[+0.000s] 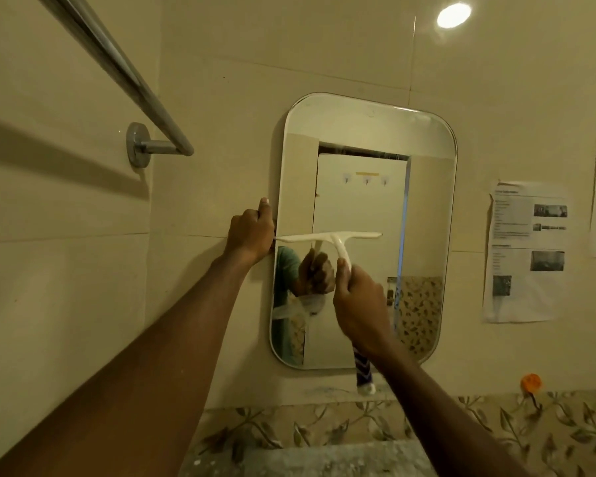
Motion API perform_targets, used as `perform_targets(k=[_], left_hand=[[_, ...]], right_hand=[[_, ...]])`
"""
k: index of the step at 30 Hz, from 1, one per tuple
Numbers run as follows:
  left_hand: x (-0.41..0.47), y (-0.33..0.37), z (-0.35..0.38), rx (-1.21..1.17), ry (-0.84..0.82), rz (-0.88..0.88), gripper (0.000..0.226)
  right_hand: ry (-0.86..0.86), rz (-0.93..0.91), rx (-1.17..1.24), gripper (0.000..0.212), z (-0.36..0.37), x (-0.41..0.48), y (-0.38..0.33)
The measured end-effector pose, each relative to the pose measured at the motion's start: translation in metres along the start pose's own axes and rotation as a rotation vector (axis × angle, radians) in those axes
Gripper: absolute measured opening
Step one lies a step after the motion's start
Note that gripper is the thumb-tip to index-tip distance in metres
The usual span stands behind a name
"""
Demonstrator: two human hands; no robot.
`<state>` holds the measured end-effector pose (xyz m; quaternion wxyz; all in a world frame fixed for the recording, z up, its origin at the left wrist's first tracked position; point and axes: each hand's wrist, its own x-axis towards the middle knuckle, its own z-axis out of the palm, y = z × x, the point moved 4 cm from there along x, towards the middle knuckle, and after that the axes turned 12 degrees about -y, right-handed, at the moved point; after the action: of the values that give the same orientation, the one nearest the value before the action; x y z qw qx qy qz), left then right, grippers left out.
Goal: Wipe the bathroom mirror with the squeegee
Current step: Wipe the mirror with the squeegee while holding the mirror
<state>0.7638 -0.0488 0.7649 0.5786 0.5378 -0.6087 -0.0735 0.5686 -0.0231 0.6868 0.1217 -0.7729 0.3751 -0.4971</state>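
the right hand (360, 304) is gripping the handle of a white plastic t-shaped squeegee (331, 239), fingers wrapped tight around it, and is pressing its blade level against the glass of the rounded rectangular wall mirror (427, 208), about halfway up and towards its left side. the left hand (252, 232) is clutching the mirror's left edge, thumb lying up along the rim. a chrome towel rail (117, 70) is sitting on the cream tiled wall (221, 98) well to the left, and a printed paper sheet (527, 251) is hanging to the right.
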Motion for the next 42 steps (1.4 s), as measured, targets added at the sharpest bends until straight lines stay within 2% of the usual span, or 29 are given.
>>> perform_targets(k=[6,8,11,14,16,22,25,28,32,34,39,42], left_hand=[[-0.003,-0.004,0.003,-0.041,0.000,0.009,0.072],[-0.009,-0.003,0.005,-0.012,-0.019,0.001,0.065],[-0.017,-0.007,0.006,0.007,-0.023,0.002,0.066],[-0.021,-0.008,0.006,0.020,-0.019,0.005,0.065],[-0.020,-0.008,0.006,0.021,-0.019,0.004,0.064],[-0.021,-0.009,0.007,0.024,-0.009,0.030,0.054],[-0.023,-0.007,0.007,0.038,-0.016,0.037,0.053],[-0.021,-0.013,0.008,0.037,-0.014,0.034,0.060],[-0.024,-0.021,0.011,0.031,-0.008,0.033,0.063],[-0.025,-0.022,0.012,0.034,-0.007,0.043,0.061],[-0.030,-0.017,0.012,0.036,0.001,0.046,0.061],[-0.030,-0.018,0.013,0.055,0.008,0.045,0.061]], right_hand=[[-0.068,0.187,-0.049,0.035,0.061,-0.076,0.060],[-0.105,0.213,-0.032,0.035,0.063,-0.087,0.063],[-0.087,0.163,0.066,0.038,0.045,-0.075,0.044],[-0.014,0.061,0.043,0.037,0.028,-0.043,0.023],[-0.025,0.032,0.030,0.035,0.033,-0.036,0.023],[-0.134,0.153,-0.103,0.031,0.076,-0.104,0.072],[-0.172,0.185,-0.040,0.031,0.071,-0.111,0.071],[-0.083,0.116,0.051,0.035,0.046,-0.085,0.052],[0.038,0.045,0.022,0.037,0.022,-0.050,0.041],[0.038,0.069,0.039,0.038,0.031,-0.058,0.052],[-0.063,0.261,0.055,0.035,0.068,-0.116,0.090],[-0.085,0.261,0.029,0.035,0.063,-0.122,0.084]])
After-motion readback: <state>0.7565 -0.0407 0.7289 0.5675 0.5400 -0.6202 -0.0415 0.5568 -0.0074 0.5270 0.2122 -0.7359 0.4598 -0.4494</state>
